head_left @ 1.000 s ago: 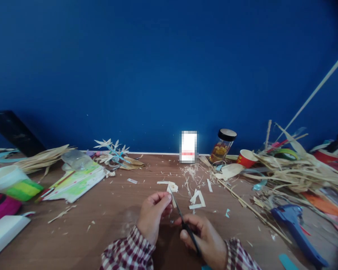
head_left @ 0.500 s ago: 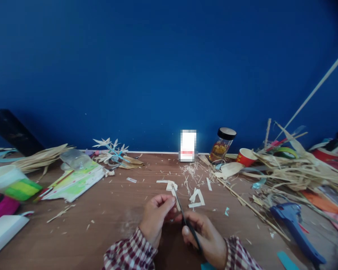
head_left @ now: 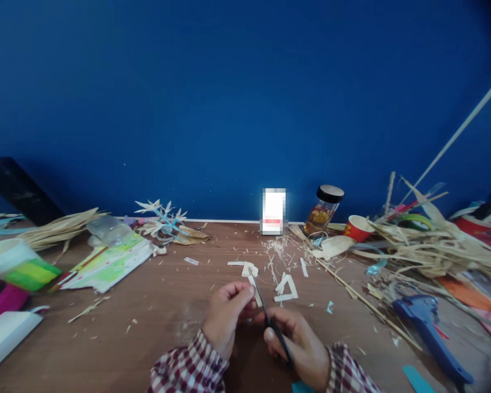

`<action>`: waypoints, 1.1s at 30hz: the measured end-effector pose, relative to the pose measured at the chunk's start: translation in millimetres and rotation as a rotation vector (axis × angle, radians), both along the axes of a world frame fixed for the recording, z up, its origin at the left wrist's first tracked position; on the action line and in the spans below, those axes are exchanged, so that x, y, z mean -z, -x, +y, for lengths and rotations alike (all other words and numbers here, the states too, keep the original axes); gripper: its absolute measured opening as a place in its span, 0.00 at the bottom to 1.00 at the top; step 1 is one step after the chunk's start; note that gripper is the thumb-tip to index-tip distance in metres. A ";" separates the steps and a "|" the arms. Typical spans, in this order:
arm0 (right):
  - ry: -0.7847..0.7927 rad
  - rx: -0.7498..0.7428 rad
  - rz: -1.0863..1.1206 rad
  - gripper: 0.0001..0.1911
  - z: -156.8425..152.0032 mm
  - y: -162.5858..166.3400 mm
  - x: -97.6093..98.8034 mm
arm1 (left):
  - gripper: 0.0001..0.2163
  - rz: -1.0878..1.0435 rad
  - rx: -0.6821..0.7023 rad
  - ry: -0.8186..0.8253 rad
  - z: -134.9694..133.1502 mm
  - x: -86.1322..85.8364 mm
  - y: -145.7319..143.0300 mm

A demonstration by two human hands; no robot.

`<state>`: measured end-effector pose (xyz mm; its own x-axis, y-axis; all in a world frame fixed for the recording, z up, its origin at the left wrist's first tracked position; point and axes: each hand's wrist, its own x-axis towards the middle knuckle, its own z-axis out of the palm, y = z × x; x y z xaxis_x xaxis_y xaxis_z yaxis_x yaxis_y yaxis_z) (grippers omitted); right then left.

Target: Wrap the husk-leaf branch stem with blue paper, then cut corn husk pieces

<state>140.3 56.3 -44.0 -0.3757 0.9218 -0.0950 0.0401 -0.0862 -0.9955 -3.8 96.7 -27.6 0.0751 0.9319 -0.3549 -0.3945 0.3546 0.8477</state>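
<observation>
In my right hand is a pair of scissors with dark handles, its blades pointing up and to the left. My left hand pinches a narrow pale strip between thumb and fingers, right beside the scissor blades. Whether the blades touch the strip I cannot tell. Just beyond the fingertips lie pale cut pieces. A triangle of pale strips rests on the table to the right of them.
On the right are a blue glue gun, a heap of dried leaf strips and a red paper cup. A lidded jar leans by the blue wall. At left stand a paint-stained cup and a painted sheet.
Almost nothing differs. Both hands, the scissors and the strip stay in the same place; the view has shifted very slightly.
</observation>
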 end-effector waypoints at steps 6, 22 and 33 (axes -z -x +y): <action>0.005 0.002 0.012 0.22 -0.1 -0.4 2.6 | 0.10 0.010 0.007 0.003 0.0 1.2 0.2; 0.004 0.009 0.012 0.19 0.6 0.5 8.2 | 0.10 -0.002 0.013 0.021 0.4 0.5 -0.4; 0.021 0.022 0.017 0.19 0.1 -0.3 6.5 | 0.10 0.003 0.018 0.030 1.7 0.9 0.7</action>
<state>140.7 56.4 -50.5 -0.3575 0.9276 -0.1084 0.0210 -0.1080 -0.9939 -4.5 98.4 -28.5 0.0909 0.9195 -0.3826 -0.3855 0.3867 0.8378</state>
